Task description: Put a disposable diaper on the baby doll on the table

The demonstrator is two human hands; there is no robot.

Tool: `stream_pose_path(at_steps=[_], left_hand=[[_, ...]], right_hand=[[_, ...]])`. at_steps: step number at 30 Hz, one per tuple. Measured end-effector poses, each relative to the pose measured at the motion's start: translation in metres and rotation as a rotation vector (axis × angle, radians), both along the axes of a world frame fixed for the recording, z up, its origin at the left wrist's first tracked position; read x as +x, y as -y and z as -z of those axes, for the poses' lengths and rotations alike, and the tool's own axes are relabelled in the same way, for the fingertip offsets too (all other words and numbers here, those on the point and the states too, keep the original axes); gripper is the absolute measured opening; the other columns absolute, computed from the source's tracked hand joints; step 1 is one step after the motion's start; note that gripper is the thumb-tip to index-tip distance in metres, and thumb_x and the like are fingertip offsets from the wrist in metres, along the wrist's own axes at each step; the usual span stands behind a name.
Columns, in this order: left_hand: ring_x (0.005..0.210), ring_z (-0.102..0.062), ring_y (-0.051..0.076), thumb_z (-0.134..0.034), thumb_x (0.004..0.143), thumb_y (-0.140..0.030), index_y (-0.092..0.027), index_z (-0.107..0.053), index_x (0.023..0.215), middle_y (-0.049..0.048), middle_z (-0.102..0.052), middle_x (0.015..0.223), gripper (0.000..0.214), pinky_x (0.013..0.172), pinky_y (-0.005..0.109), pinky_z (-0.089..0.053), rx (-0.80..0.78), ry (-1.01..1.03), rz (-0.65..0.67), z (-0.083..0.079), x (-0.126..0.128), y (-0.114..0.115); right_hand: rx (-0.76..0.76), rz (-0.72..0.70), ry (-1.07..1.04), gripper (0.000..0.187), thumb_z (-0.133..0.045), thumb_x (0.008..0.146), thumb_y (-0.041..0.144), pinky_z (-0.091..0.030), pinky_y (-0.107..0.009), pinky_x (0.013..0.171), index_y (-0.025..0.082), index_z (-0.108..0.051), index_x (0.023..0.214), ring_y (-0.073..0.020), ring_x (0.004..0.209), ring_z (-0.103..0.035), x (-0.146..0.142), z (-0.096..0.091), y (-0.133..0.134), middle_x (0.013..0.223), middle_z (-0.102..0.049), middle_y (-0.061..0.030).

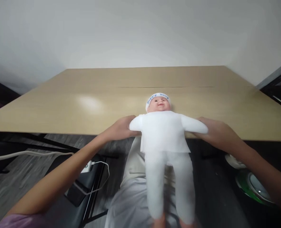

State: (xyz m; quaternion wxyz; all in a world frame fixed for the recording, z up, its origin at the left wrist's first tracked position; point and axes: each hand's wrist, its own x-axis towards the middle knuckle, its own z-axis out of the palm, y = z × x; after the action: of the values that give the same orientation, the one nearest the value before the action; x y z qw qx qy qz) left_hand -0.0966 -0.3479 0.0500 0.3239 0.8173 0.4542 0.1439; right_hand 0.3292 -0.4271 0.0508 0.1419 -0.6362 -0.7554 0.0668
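A baby doll (163, 131) in a white top and white trousers faces me, with a white headband (158, 96) lettered in blue around its head. Its arms stretch out sideways and its legs hang down over my lap. My left hand (125, 128) is closed at the doll's sleeve on the left, and my right hand (215, 132) grips the sleeve on the right. Most of my fingers are hidden behind the doll. The doll's head shows against the wooden table (102, 117), near its front edge.
A black chair (59, 209) at lower left bears a white power strip (87, 167) with cables and a dark object (76, 193). A green-and-white round container (252, 186) stands below the table at right. Behind the table rises a pale wall (140, 34).
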Motion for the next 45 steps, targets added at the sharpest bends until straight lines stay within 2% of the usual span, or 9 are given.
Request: stream_pose_path(at_steps=[3, 6, 9, 12, 20, 28, 34, 39, 45], left_hand=[[0.1, -0.076, 0.03, -0.078, 0.085, -0.047, -0.02, -0.072, 0.117, 0.0093, -0.08, 0.116, 0.042, 0.081, 0.039, -0.054, 0.081, -0.082, -0.085, 0.008, -0.008, -0.016], [0.102, -0.074, 0.032, -0.076, 0.092, -0.057, -0.021, -0.07, 0.12, 0.011, -0.079, 0.116, 0.047, 0.08, 0.039, -0.051, 0.214, -0.166, -0.154, 0.017, -0.021, -0.029], [0.106, -0.072, 0.034, -0.07, 0.099, -0.068, -0.022, -0.069, 0.124, 0.0122, -0.078, 0.115, 0.052, 0.082, 0.041, -0.05, 0.324, -0.249, -0.186, 0.028, -0.036, -0.046], [0.103, -0.07, 0.035, -0.067, 0.1, -0.065, -0.022, -0.068, 0.115, 0.013, -0.076, 0.109, 0.045, 0.082, 0.041, -0.051, 0.363, -0.296, -0.199, 0.041, -0.048, -0.072], [0.101, -0.069, 0.037, -0.063, 0.094, -0.07, -0.022, -0.065, 0.109, 0.0153, -0.074, 0.105, 0.05, 0.084, 0.044, -0.052, 0.427, -0.282, -0.158, 0.065, -0.051, -0.177], [0.103, -0.065, 0.037, -0.061, 0.095, -0.075, -0.02, -0.067, 0.106, 0.0163, -0.074, 0.103, 0.056, 0.093, 0.049, -0.052, 0.589, -0.274, -0.185, 0.069, -0.041, -0.288], [0.124, -0.059, 0.042, -0.068, 0.096, -0.075, -0.018, -0.067, 0.124, 0.0211, -0.07, 0.13, 0.065, 0.111, 0.052, -0.045, 0.714, -0.273, -0.339, 0.078, -0.029, -0.359], [0.132, -0.054, 0.042, -0.069, 0.099, -0.071, -0.021, -0.064, 0.143, 0.0184, -0.069, 0.138, 0.068, 0.115, 0.053, -0.041, 0.645, -0.204, -0.384, 0.079, -0.022, -0.374], [0.136, -0.048, 0.043, -0.073, 0.095, -0.067, -0.022, -0.064, 0.144, 0.0183, -0.065, 0.145, 0.067, 0.12, 0.058, -0.037, 0.534, -0.114, -0.462, 0.076, -0.023, -0.355]], right_hand=[[-0.005, 0.034, -0.055, 0.036, -0.057, 0.103, 0.062, -0.047, -0.038, 0.07, 0.03, -0.073, 0.104, -0.0339, 0.091, -0.077, 0.004, 0.01, -0.009, 0.103, -0.083, -0.0062], [0.022, 0.063, -0.082, 0.034, -0.056, 0.104, 0.059, -0.047, -0.039, 0.07, 0.029, -0.071, 0.104, -0.0345, 0.092, -0.076, 0.006, 0.019, -0.023, 0.103, -0.082, -0.0084], [0.023, 0.06, -0.1, 0.035, -0.055, 0.105, 0.06, -0.049, -0.041, 0.072, 0.028, -0.068, 0.102, -0.0346, 0.092, -0.076, 0.011, 0.031, -0.048, 0.104, -0.081, -0.0098], [0.058, 0.051, -0.103, 0.038, -0.056, 0.104, 0.063, -0.049, -0.042, 0.075, 0.027, -0.066, 0.103, -0.0355, 0.093, -0.074, 0.018, 0.044, -0.08, 0.103, -0.08, -0.0114], [0.156, 0.055, -0.067, 0.048, -0.059, 0.1, 0.07, -0.048, -0.041, 0.075, 0.023, -0.068, 0.106, -0.0347, 0.09, -0.071, 0.033, 0.07, -0.181, 0.101, -0.078, -0.0148], [0.238, -0.084, -0.103, 0.052, -0.06, 0.101, 0.073, -0.053, -0.045, 0.084, 0.022, -0.071, 0.107, -0.0358, 0.098, -0.071, 0.05, 0.071, -0.299, 0.109, -0.079, -0.0165], [0.309, -0.057, -0.039, 0.061, -0.061, 0.098, 0.082, -0.052, -0.049, 0.089, 0.021, -0.069, 0.106, -0.0378, 0.099, -0.066, 0.053, 0.076, -0.379, 0.107, -0.076, -0.0193], [0.312, -0.023, -0.048, 0.067, -0.061, 0.099, 0.082, -0.049, -0.052, 0.094, 0.018, -0.071, 0.117, -0.0395, 0.104, -0.066, 0.056, 0.079, -0.406, 0.114, -0.076, -0.0228], [0.352, 0.026, -0.048, 0.061, -0.064, 0.101, 0.064, -0.046, -0.058, 0.105, 0.014, -0.068, 0.135, -0.0433, 0.121, -0.062, 0.049, 0.075, -0.383, 0.133, -0.072, -0.0274]])
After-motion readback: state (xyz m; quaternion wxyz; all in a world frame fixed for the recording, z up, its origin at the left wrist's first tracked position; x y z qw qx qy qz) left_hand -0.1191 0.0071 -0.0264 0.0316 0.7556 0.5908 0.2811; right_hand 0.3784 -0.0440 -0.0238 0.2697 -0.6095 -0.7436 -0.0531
